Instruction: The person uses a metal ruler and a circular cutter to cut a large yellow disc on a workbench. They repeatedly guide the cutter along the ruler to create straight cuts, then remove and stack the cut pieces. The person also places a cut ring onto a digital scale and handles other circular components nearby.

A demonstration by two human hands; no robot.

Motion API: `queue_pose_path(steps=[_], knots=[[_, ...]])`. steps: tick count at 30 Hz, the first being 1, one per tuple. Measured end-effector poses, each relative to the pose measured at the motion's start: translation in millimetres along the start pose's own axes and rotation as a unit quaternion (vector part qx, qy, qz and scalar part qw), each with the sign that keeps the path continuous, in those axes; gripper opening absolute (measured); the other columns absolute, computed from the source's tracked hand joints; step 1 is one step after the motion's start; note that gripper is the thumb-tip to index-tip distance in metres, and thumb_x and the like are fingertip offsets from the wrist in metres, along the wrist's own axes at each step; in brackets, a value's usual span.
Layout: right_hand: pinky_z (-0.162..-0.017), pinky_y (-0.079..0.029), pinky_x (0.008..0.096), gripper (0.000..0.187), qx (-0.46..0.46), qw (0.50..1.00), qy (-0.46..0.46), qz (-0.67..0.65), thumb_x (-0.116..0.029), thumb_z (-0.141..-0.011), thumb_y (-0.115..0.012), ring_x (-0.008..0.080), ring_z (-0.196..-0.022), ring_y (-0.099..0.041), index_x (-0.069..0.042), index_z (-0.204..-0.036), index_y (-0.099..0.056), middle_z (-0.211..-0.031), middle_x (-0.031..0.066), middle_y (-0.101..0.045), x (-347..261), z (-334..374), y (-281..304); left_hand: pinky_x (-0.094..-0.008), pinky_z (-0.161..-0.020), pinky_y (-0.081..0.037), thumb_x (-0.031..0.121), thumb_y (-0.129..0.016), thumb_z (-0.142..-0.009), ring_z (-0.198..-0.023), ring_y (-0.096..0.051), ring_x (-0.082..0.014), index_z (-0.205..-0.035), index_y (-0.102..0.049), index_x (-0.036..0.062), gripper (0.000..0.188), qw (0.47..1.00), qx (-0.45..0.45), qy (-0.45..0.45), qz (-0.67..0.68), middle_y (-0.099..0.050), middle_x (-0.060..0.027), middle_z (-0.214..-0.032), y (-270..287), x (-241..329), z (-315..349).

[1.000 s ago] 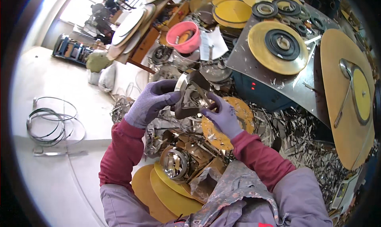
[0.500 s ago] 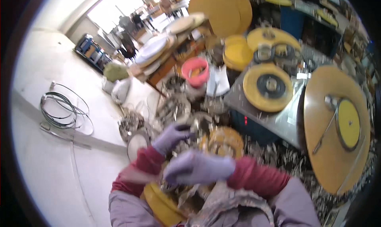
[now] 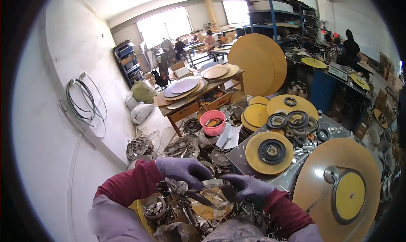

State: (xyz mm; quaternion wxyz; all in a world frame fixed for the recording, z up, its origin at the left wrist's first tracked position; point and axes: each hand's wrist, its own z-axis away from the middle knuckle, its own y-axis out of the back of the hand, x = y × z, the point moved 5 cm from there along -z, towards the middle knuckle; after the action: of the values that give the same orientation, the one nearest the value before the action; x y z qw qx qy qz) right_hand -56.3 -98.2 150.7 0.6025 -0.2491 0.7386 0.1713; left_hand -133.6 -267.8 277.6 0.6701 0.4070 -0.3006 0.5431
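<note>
My left hand [image 3: 184, 171] and my right hand [image 3: 250, 186], both in purple gloves, hold a grey metal ring [image 3: 214, 183] between them. The ring looks like a band bent into a loop, dark on its near side. My left fingers close on its left side; my right thumb and fingers pinch its right side. Below it lies a yellow disc [image 3: 204, 210], partly seen through the loop. Metal rings and scraps [image 3: 156, 206] are heaped beside the disc, under my left forearm. What the ring's underside touches, if anything, I cannot tell.
Right of my hands, a metal-topped table [image 3: 237, 156] bears a yellow disc with black rings [image 3: 270, 151]. A large tan disc [image 3: 313, 178] stands at its near right. A pink bucket [image 3: 212, 122] is ahead. Coiled cable [image 3: 80, 100] hangs on the left wall. People work far off.
The view has turned and lifted, showing more of the room. My hands, earlier blurred and close together with the left fingers spread, are now apart with the metal ring between them.
</note>
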Motion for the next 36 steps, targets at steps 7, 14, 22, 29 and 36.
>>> queue_pose_path(steps=[7,14,22,29,36], knots=[[-0.093,-0.042,0.0247,0.052,-0.055,0.985,-0.162,-0.028,-0.013,-0.079,-0.071,0.0088,-0.101,-0.053,0.002,-0.126,-0.055,-0.113,0.0005,-0.06,21.7,61.5,55.8,-0.0286,-0.084,-0.047,0.012,-0.069,-0.082,-0.093,-0.055,-0.0115,-0.12,-0.054,-0.0069,0.045,0.985,-0.146,-0.073,-0.062,-0.063,-0.008,-0.107,37.0,31.6,-76.9],[-0.088,-0.049,0.031,0.049,0.016,0.965,-0.254,0.061,-0.021,-0.079,-0.076,0.0172,-0.099,-0.06,-0.003,-0.12,-0.059,-0.11,0.0089,-0.062,-16.3,88.0,183.5,-0.033,-0.081,-0.049,0.012,-0.072,-0.08,-0.091,-0.06,-0.0217,-0.115,-0.059,-0.0011,0.039,0.944,-0.225,-0.132,-0.204,-0.062,-0.0134,-0.099,120.0,19.1,-205.7],[-0.091,-0.046,0.0379,0.047,0.16,0.867,-0.258,0.396,-0.007,-0.067,-0.074,0.0289,-0.098,-0.059,-0.004,-0.112,-0.062,-0.105,0.0134,-0.061,-10.8,78.7,307.5,-0.0397,-0.085,-0.045,0.004,-0.065,-0.072,-0.097,-0.055,-0.0322,-0.116,-0.056,0.0044,0.045,0.896,-0.067,-0.233,-0.372,-0.053,-0.015,-0.105,195.0,-8.2,-328.2],[-0.096,-0.043,0.0399,0.052,0.162,0.843,-0.269,0.437,-0.004,-0.066,-0.071,0.0333,-0.107,-0.053,-0.006,-0.116,-0.058,-0.113,0.014,-0.058,84.1,104.7,320.7,-0.0392,-0.087,-0.044,0.007,-0.06,-0.072,-0.1,-0.053,-0.032,-0.113,-0.055,0.0053,0.041,0.842,-0.032,-0.276,-0.461,-0.051,-0.0152,-0.107,167.8,-102.3,-393.7],[-0.09,-0.044,0.0399,0.049,0.151,0.824,-0.258,0.482,-0.009,-0.067,-0.071,0.0292,-0.102,-0.054,-0.007,-0.113,-0.057,-0.108,0.0099,-0.058,104.8,113.5,285.3,-0.0366,-0.086,-0.044,0.012,-0.057,-0.073,-0.097,-0.053,-0.0253,-0.112,-0.057,0.0102,0.04,0.816,-0.011,-0.256,-0.519,-0.052,-0.0093,-0.103,125.9,-137.7,-390.2]])
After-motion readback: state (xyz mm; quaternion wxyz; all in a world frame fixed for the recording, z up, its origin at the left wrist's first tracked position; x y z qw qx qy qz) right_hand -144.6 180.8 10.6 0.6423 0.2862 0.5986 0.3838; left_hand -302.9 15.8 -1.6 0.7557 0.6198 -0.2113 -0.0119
